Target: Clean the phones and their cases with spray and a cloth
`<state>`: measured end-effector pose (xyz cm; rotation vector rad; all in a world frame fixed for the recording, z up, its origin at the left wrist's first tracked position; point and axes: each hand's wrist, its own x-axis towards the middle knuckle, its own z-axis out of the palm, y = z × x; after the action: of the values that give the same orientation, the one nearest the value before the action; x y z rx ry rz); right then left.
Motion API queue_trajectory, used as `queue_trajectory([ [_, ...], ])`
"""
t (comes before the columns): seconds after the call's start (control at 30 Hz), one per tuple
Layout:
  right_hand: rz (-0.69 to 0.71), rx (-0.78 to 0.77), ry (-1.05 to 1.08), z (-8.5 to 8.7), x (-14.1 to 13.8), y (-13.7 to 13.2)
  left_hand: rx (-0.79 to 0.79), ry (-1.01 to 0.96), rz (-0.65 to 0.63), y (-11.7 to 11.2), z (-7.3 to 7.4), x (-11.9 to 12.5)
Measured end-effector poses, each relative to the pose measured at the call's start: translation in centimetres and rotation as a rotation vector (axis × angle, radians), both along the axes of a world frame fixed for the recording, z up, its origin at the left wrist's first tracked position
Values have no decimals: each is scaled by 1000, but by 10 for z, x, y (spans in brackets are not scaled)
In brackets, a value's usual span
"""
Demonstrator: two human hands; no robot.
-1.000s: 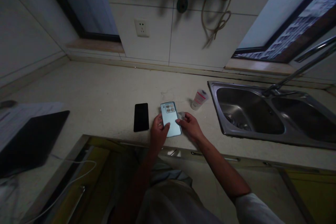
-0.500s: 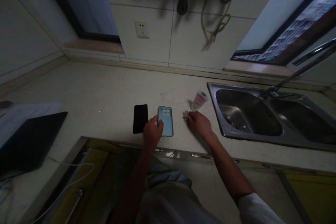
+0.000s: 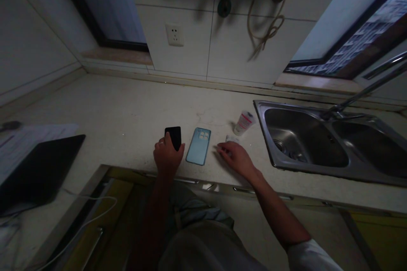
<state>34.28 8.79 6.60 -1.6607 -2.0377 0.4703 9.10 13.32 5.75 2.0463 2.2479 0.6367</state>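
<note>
My left hand (image 3: 167, 154) is closed around the lower part of a black phone (image 3: 174, 136), its thumb by the right edge and fingers over the left side. Just to the right, a light blue phone case (image 3: 198, 147) with camera cutouts lies slightly tilted on the counter. My right hand (image 3: 237, 156) hovers low over the counter to the right of the case, fingers loosely apart with nothing visible in them. Behind its knuckles lies a small whitish item (image 3: 232, 138), partly hidden. A white tube with pink print (image 3: 244, 123) stands beyond it.
A double steel sink (image 3: 270, 156) with a tap (image 3: 365, 91) is on the right. On the left are a dark flat laptop-like object (image 3: 41, 169), papers (image 3: 68, 128) and a white cable (image 3: 110, 207). A wall socket (image 3: 174, 34) and hanging hoses (image 3: 270, 29) are behind.
My left hand has left the blue case and moved left onto the black phone. The case now lies more slanted. My right hand has let go of the small whitish item.
</note>
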Motion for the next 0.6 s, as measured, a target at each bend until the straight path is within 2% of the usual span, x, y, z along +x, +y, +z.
queue_trajectory([
  [0.07, 88, -62, 43, -9, -14, 1, -55, 71, 25, 7, 0, 0],
  [0.13, 118, -86, 71, -16, -25, 3, -97, 75, 46, 12, 1, -1],
  [0.33, 56, -110, 152, -22, -41, 14, -160, -78, 22, 21, 8, -5],
  [0.43, 14, -139, 166, -21, -43, 20, -112, -207, -47, 20, 12, -1],
  [0.53, -16, -140, 165, -23, -43, 24, -48, -116, -47, 18, 15, 8],
  [0.6, -14, -130, 168, -25, -43, 26, -65, -13, -8, 16, 15, 12],
])
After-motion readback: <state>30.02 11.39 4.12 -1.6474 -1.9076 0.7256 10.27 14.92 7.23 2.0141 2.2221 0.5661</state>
